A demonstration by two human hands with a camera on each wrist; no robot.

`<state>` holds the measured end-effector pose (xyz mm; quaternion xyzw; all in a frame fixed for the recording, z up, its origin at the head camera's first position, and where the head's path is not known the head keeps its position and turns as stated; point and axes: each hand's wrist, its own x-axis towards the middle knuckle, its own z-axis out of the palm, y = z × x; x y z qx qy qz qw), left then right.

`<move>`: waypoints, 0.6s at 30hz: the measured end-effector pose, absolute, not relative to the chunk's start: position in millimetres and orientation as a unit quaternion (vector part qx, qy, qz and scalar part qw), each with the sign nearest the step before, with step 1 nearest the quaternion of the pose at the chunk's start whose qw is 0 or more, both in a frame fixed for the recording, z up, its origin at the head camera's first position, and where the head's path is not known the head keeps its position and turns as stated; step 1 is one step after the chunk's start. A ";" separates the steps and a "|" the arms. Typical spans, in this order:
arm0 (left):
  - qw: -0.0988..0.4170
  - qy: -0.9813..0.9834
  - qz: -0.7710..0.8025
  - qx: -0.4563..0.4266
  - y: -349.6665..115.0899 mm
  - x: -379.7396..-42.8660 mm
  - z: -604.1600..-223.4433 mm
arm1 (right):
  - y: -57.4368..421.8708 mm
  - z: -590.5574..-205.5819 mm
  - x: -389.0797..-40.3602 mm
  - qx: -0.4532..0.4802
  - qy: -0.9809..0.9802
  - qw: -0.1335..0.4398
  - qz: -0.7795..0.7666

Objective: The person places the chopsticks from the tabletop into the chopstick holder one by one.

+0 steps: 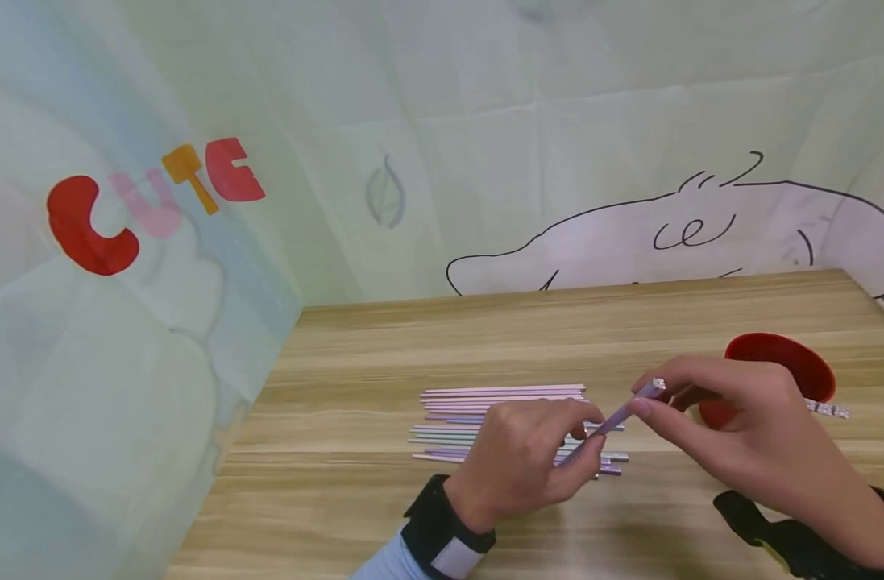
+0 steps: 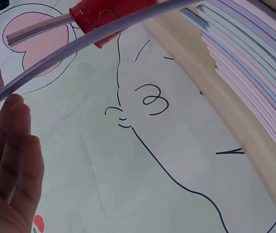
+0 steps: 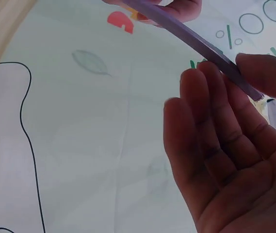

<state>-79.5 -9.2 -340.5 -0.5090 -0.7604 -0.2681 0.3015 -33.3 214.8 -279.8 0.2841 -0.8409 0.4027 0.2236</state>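
A slim purple chopstick (image 1: 619, 416) slants between both hands, its silvery tip up at the right. Thumb and fingertips of the right hand (image 1: 757, 423) pinch it close below that tip. Farther down, the left hand (image 1: 532, 451) pinches the same chopstick between thumb and index finger. Behind and partly under the left hand, a row of pink, purple and pale green chopsticks (image 1: 500, 395) lies on the table. A red cup (image 1: 782, 358) is partly hidden behind the right hand; in the left wrist view, chopsticks (image 2: 40, 29) stick out of it.
The wood-grain table (image 1: 325, 451) reaches back to a pale printed cloth (image 1: 449, 97). Another cloth side with coloured letters (image 1: 93, 229) closes off the left. Black straps (image 1: 445, 528) circle both wrists.
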 end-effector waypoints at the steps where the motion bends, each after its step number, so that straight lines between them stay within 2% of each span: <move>1: 0.303 -0.761 -0.265 -0.509 -9.3 -79.7 -340.7 | 215.4 -279.7 -32.9 0.283 -0.841 0.233 0.399; 5: 0.302 -0.764 -0.258 -0.509 -9.5 -79.9 -342.3 | 217.0 -278.9 -29.8 0.265 -0.840 0.257 0.397; 12: 0.299 -0.771 -0.241 -0.508 -9.9 -79.3 -345.6 | 221.0 -283.9 -30.7 0.265 -0.794 0.332 0.434; 15: 0.300 -0.771 -0.238 -0.509 -10.1 -79.4 -346.8 | 223.4 -286.5 -31.4 0.272 -0.772 0.339 0.465; 18: 0.300 -0.771 -0.236 -0.509 -10.3 -79.3 -347.6 | 226.3 -289.0 -32.6 0.299 -0.722 0.321 0.535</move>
